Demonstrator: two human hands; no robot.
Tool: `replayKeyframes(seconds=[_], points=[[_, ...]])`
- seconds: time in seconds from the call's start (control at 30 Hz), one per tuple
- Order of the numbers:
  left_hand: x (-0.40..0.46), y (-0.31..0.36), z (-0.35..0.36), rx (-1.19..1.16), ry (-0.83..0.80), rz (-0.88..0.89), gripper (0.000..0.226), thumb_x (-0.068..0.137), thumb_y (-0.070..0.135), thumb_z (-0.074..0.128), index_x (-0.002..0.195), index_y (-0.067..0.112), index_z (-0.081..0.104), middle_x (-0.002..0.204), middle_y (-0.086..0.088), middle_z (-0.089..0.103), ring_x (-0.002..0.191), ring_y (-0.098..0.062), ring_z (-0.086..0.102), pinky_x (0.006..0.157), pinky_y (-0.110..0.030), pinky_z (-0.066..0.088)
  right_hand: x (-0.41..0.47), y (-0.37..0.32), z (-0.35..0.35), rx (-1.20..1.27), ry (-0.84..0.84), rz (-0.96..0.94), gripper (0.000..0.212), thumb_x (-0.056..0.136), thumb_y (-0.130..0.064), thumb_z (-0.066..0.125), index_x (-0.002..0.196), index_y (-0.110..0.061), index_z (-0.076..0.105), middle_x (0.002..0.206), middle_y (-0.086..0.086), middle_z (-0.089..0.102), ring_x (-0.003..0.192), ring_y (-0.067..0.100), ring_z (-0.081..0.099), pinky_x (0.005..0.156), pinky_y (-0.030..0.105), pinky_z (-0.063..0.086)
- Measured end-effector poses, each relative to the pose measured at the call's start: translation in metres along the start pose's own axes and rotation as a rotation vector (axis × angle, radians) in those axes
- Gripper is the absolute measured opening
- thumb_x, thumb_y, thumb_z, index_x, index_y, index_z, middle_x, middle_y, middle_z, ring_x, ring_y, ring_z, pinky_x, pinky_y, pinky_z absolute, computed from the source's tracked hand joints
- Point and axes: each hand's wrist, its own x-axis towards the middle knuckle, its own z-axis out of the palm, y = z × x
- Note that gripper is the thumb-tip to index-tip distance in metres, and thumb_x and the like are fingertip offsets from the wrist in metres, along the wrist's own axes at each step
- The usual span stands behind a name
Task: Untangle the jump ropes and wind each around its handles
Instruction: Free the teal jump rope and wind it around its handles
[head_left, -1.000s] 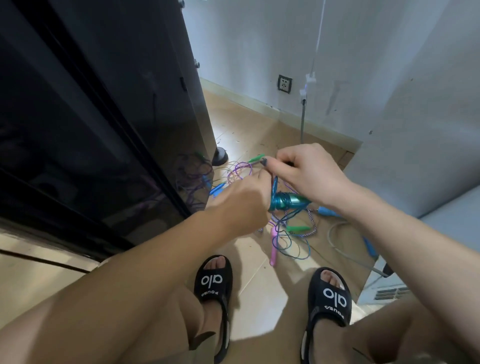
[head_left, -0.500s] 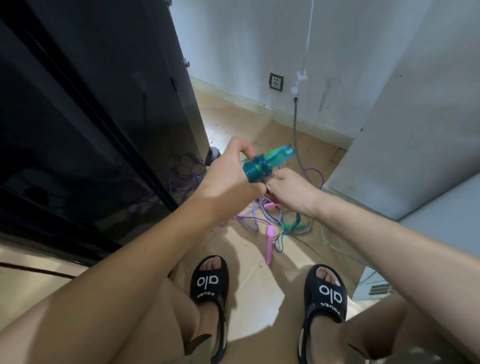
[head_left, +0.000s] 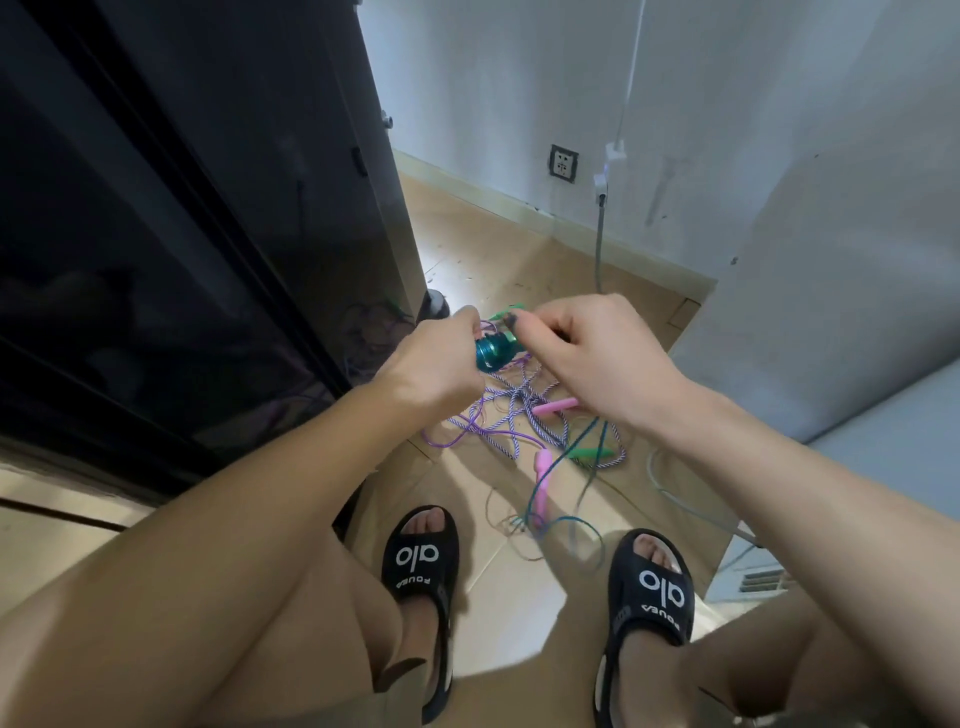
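A tall black cabinet fills the space left of the left hand, its glossy side reflecting some rope. Beyond both hands runs a pale wall with a socket and a thin cable hanging to the floor. The tan tiled floor spreads beneath the hands, and two black slides sit below them, nearer the person.

Directly under and a little below the hands lies the tangle of jump ropes: purple-and-white braided cord, plain purple cord and a dark blue cord looping toward the right foot. Two pink handles lie in it, one roughly level beneath the right hand, the other running lengthwise toward the feet. A green handle lies under the right wrist, long axis roughly left to right.

The left hand is curled round a teal handle, held between the two hands above the tangle; its round end faces down-left toward the camera, its long axis running up and right. The right hand has its fingers curled, thumb and forefinger pinching at the handle's far end, where a green tip shows.
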Motion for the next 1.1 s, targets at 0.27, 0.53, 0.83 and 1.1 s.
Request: replayKeyframes(seconds=[0.27, 0.53, 0.83, 1.1], points=[[-0.014, 0.014, 0.015, 0.163, -0.268, 0.106, 0.003, 0.093, 0.018, 0.055, 0.095, 0.018, 0.058, 0.095, -0.010, 0.062, 0.081, -0.021, 0.051, 0.072, -0.028, 0.044, 0.007, -0.001, 0.006, -0.181, -0.001, -0.186, 0.051, 0.099, -0.047, 0.046, 0.064, -0.010, 0.047, 0.048, 0.006, 0.038, 0.054, 0.024, 0.034, 0.053, 0.036, 0.040], [-0.018, 0.023, 0.013, 0.198, -0.241, 0.195, 0.031, 0.087, 0.007, 0.057, 0.068, 0.018, 0.036, 0.068, 0.001, 0.043, 0.067, -0.024, 0.050, 0.048, -0.025, 0.031, 0.014, 0.000, 0.001, -0.160, -0.009, -0.092, 0.058, 0.099, -0.048, 0.050, 0.055, -0.015, 0.031, 0.045, 0.003, 0.033, 0.054, 0.025, 0.033, 0.052, 0.035, 0.029], [-0.030, 0.029, 0.010, -0.232, -0.091, 0.367, 0.024, 0.074, 0.022, 0.062, 0.071, 0.026, 0.038, 0.066, 0.010, 0.046, 0.061, -0.017, 0.047, 0.053, -0.024, 0.033, 0.025, 0.052, 0.014, 0.100, -0.264, 0.212, 0.057, 0.097, -0.050, 0.053, 0.056, -0.013, 0.038, 0.052, 0.001, 0.032, 0.054, 0.016, 0.026, 0.053, 0.032, 0.025], [-0.012, 0.018, -0.007, -0.938, -0.091, -0.148, 0.031, 0.073, -0.006, 0.064, 0.079, 0.019, 0.047, 0.051, 0.005, 0.035, 0.042, -0.012, 0.024, 0.042, -0.020, 0.020, 0.011, 0.038, 0.022, 0.081, -0.281, 0.311, 0.053, 0.102, -0.043, 0.045, 0.057, -0.017, 0.032, 0.049, -0.004, 0.033, 0.048, 0.014, 0.027, 0.045, 0.024, 0.025]])
